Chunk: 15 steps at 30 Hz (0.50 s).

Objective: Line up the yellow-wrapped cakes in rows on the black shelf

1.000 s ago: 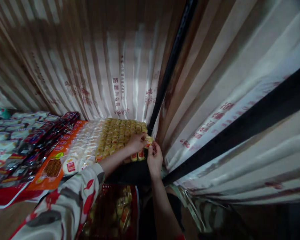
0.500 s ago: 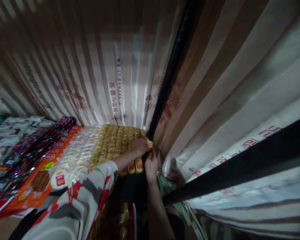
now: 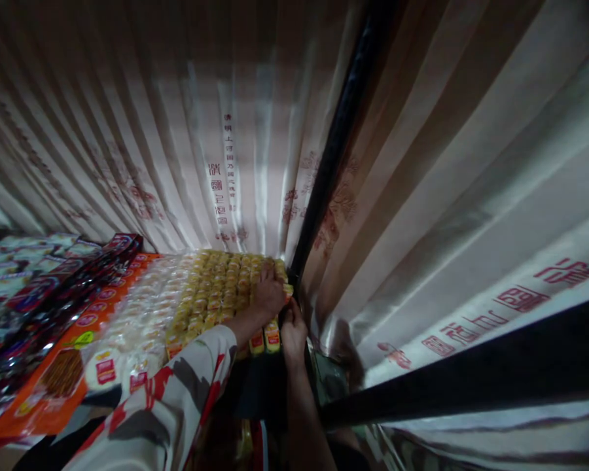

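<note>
Rows of small yellow wrapped packets [image 3: 216, 288] with red labels lie side by side at the right end of the display. My left hand [image 3: 269, 294] reaches over the last rows, its fingers closed round the side of one small yellow packet [image 3: 288, 292] at the right edge. Just below it is my right hand [image 3: 293, 330], fingers curled and fingertips against the lower end of the same packet. Dim light and blur hide the exact finger contact. Two labelled packets [image 3: 273, 339] show at the front end of the rows, beside my left wrist.
Left of the yellow rows lie white round packets [image 3: 142, 314], an orange strip of packs [image 3: 63, 379] and dark packs [image 3: 78, 288]. Pleated printed curtains [image 3: 255, 157] rise behind and to the right. A black post [image 3: 334, 157] and a slanting black bar [image 3: 461, 353] stand close on the right.
Both hands have moved slightly down and left in view with the small yellow packet, and my left hand now lies lower over the rows. The view has shifted a little.
</note>
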{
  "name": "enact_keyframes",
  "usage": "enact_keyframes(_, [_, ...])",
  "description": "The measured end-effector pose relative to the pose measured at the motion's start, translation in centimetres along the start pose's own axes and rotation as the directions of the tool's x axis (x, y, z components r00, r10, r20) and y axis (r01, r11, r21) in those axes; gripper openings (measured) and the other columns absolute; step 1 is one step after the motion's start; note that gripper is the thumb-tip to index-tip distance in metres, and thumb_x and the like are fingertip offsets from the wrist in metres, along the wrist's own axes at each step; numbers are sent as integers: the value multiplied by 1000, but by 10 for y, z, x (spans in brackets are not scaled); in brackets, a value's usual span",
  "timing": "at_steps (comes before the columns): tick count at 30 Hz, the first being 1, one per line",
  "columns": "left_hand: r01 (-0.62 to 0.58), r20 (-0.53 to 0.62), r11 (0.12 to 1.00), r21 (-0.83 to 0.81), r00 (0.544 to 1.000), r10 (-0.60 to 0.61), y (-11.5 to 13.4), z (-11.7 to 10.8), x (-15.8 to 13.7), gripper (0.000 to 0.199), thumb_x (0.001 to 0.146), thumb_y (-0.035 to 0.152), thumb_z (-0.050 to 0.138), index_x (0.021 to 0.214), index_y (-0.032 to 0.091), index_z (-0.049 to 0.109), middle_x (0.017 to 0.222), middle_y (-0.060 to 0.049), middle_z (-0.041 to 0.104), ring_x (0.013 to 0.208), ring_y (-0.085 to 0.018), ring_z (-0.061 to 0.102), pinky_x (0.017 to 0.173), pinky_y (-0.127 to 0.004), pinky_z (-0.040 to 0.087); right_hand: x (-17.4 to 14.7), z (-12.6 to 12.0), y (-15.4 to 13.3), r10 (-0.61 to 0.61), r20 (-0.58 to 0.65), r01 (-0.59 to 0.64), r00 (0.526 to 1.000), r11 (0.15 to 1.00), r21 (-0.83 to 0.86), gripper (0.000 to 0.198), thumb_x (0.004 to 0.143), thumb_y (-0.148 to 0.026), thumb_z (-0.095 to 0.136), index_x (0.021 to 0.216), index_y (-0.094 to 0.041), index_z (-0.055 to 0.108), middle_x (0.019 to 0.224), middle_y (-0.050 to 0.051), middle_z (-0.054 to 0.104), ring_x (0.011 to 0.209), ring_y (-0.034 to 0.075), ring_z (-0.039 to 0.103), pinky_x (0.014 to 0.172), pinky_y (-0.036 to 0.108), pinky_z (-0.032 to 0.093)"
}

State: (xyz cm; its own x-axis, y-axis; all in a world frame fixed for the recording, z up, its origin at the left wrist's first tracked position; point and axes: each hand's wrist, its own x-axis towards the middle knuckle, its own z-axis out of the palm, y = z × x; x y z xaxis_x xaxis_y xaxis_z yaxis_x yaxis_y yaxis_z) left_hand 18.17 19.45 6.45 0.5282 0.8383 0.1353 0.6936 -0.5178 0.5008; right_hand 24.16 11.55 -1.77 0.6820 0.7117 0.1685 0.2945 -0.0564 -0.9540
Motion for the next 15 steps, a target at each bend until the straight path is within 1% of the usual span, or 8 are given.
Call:
enact_keyframes(3, [-14, 5, 999, 50, 1000, 13, 1, 0, 1, 33, 81, 5, 44, 109, 9, 62, 115, -15, 64, 119, -26, 51, 100, -40, 35, 0, 2, 3, 26, 2, -26, 1000, 1000, 12, 51, 81, -35, 37, 121, -13, 60, 124, 13, 61, 119, 24, 53, 105, 42, 36])
enact_keyframes(6, [-44, -25, 994, 100, 999, 46, 2, -2, -2, 35, 84, 7, 41, 114, 6, 59, 120, -19, 60, 120, -27, 49, 103, -43, 32, 0, 4, 6, 33, 8, -34, 999, 999, 22, 52, 80, -37, 37, 120, -13, 62, 124, 13, 61, 120, 25, 52, 105, 42, 35])
enact_keyframes(11, [-65, -70, 979, 194, 994, 80, 4, -5, -8, 38, 86, 9, 43, 122, 7, 55, 133, -20, 49, 130, -29, 38, 107, -46, 26, 2, 7, 9, 35, 25, -36, 999, 999, 31, 50, 78, -37, 38, 114, -16, 66, 118, 11, 65, 119, 23, 52, 105, 40, 36])
enact_keyframes(13, [-75, -64, 980, 182, 994, 88, 4, -5, -6, 36, 87, 9, 44, 121, 10, 56, 135, -19, 47, 130, -29, 37, 108, -48, 26, 2, 7, 8, 38, 32, -39, 999, 999, 33, 50, 78, -37, 37, 113, -16, 66, 116, 11, 65, 119, 23, 52, 105, 41, 35])
enact_keyframes(15, [-87, -33, 989, 117, 995, 91, 3, -3, -3, 33, 89, 10, 44, 119, 14, 58, 132, -16, 50, 126, -28, 42, 106, -49, 29, 2, 6, 7, 47, 51, -49, 998, 998, 39, 50, 78, -37, 37, 113, -16, 66, 115, 10, 66, 118, 23, 53, 106, 41, 34])
